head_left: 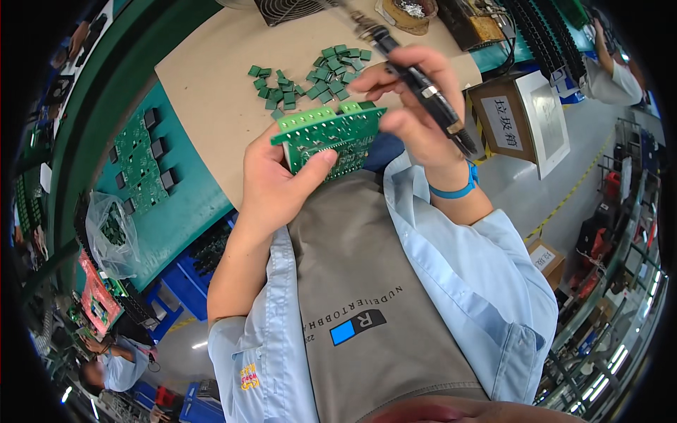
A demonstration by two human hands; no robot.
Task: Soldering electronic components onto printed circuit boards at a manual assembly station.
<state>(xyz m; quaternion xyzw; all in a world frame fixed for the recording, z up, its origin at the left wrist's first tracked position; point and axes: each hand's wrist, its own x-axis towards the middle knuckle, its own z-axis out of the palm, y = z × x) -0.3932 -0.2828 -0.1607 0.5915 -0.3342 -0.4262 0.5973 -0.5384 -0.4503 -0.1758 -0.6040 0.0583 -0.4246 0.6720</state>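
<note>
The board (335, 144) is pinched at its left end by the left hand (271, 178), its long side runs left to right, and the right hand (417, 135), curled around a black tool (425, 89), is just beside its right end.

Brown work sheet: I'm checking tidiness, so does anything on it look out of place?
Possibly the small green blocks: they lie jumbled on the sheet beyond the circuit board, facing different ways. That looks untidy, but no clear damage shows.
</note>
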